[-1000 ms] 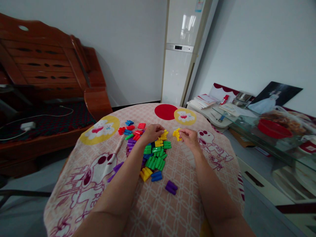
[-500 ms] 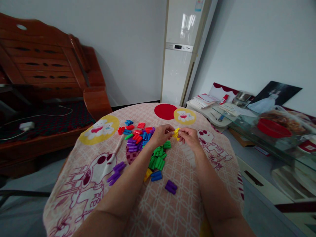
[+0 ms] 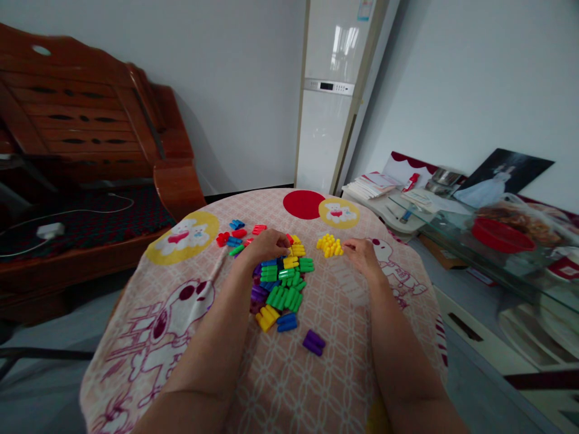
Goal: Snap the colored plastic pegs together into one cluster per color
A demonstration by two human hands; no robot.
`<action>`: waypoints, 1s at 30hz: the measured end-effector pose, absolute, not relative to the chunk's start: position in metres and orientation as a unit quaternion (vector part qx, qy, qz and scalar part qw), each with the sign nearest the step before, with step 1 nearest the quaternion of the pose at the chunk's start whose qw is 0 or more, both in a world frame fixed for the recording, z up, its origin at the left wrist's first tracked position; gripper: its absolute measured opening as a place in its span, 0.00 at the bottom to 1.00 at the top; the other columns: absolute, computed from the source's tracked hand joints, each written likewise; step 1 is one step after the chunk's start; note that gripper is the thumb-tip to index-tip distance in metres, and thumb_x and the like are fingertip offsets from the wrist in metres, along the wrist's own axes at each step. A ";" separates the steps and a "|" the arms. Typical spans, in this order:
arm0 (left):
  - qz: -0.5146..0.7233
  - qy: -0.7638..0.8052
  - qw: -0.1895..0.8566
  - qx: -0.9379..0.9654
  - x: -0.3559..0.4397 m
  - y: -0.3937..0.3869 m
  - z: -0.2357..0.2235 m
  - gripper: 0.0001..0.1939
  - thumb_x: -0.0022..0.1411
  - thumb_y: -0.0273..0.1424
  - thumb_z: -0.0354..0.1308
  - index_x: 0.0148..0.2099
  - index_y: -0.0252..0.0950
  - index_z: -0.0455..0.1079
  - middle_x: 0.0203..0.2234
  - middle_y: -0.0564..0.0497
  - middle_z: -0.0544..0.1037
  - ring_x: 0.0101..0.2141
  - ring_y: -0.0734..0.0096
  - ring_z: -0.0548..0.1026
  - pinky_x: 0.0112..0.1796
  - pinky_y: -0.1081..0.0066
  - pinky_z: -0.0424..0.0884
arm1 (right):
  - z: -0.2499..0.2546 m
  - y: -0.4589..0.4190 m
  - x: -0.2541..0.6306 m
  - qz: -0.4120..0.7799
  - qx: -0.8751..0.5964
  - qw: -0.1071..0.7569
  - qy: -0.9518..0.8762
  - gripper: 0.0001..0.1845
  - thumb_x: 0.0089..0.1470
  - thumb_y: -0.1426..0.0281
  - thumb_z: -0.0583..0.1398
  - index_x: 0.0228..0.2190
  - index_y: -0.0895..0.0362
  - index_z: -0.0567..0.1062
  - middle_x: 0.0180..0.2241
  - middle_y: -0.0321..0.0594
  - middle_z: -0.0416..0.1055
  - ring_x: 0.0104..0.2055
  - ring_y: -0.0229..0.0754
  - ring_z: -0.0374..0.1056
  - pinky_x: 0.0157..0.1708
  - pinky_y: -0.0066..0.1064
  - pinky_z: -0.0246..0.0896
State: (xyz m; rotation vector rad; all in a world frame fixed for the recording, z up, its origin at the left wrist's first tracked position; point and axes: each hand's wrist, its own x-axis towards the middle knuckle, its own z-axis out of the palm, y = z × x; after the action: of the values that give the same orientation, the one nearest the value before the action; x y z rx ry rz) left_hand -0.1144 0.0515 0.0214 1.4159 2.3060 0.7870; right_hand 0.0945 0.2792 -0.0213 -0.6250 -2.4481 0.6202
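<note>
My left hand [image 3: 270, 243] is over the far side of a pile of plastic building blocks, its fingers closed and pointing down beside a yellow block [image 3: 297, 248]. What its fingertips hold, if anything, is hidden. My right hand [image 3: 363, 255] pinches the right end of a knobbly cluster of yellow blocks [image 3: 330, 245], right of the pile. Green blocks [image 3: 284, 298] lie in the pile's middle, with more yellow blocks [image 3: 268, 317] and blue blocks [image 3: 286, 322] at its near end. Purple blocks [image 3: 259, 293] show partly behind my left forearm.
A patterned cloth covers the round table [image 3: 344, 386]. One purple piece [image 3: 313, 342] lies apart, nearer me. Red pieces [image 3: 222, 239] and blue pieces [image 3: 236, 224] are scattered at the far left. On the right stands a glass-topped stand [image 3: 456, 241] with a red bowl [image 3: 502, 234].
My left hand has left the yellow blocks and moved left over the pile. My right hand has shifted slightly right, and the yellow cluster between the hands is now in plain sight.
</note>
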 end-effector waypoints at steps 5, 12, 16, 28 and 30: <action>0.254 0.819 0.124 0.499 -0.115 0.055 0.018 0.11 0.51 0.26 0.59 0.37 0.34 0.79 0.28 0.52 0.81 0.28 0.71 0.77 0.32 0.76 0.71 | -0.031 0.279 0.089 0.246 -0.240 0.292 -0.893 0.13 0.48 0.70 0.58 0.34 0.58 0.82 0.29 0.41 0.79 0.32 0.44 0.73 0.34 0.31 0.63; 0.182 0.826 0.004 0.534 -0.097 0.083 -0.002 0.16 0.60 0.24 0.55 0.48 0.35 0.77 0.43 0.46 0.81 0.43 0.66 0.77 0.46 0.72 0.70 | -0.024 0.275 0.090 0.230 -0.263 0.348 -0.870 0.14 0.49 0.65 0.57 0.30 0.58 0.80 0.25 0.41 0.77 0.28 0.43 0.71 0.31 0.30 0.61; 0.083 0.849 -0.009 0.522 -0.079 0.095 -0.014 0.15 0.63 0.27 0.54 0.50 0.33 0.75 0.45 0.42 0.79 0.47 0.60 0.76 0.49 0.67 0.69 | -0.021 0.273 0.089 0.248 -0.259 0.358 -0.862 0.15 0.48 0.64 0.56 0.28 0.58 0.80 0.24 0.40 0.76 0.27 0.42 0.69 0.30 0.29 0.60; 0.238 0.833 0.010 0.499 -0.084 0.091 -0.005 0.07 0.57 0.28 0.60 0.39 0.34 0.77 0.35 0.46 0.78 0.37 0.66 0.76 0.37 0.71 0.69 | -0.022 0.271 0.088 0.354 -0.275 0.376 -0.811 0.15 0.47 0.61 0.58 0.28 0.58 0.78 0.24 0.39 0.75 0.27 0.42 0.70 0.25 0.28 0.62; 0.319 0.812 0.030 0.488 -0.079 0.094 -0.002 0.06 0.57 0.27 0.60 0.38 0.33 0.76 0.31 0.49 0.78 0.33 0.70 0.75 0.35 0.73 0.68 | -0.018 0.269 0.089 0.389 -0.272 0.358 -0.804 0.15 0.46 0.60 0.59 0.28 0.58 0.78 0.22 0.38 0.74 0.23 0.40 0.68 0.22 0.27 0.60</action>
State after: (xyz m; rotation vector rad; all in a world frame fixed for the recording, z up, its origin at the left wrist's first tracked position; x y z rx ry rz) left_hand -0.0794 0.0938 -0.0019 1.5053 2.5027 0.9829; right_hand 0.0891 0.2687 -0.0184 -0.7023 -2.0750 1.0043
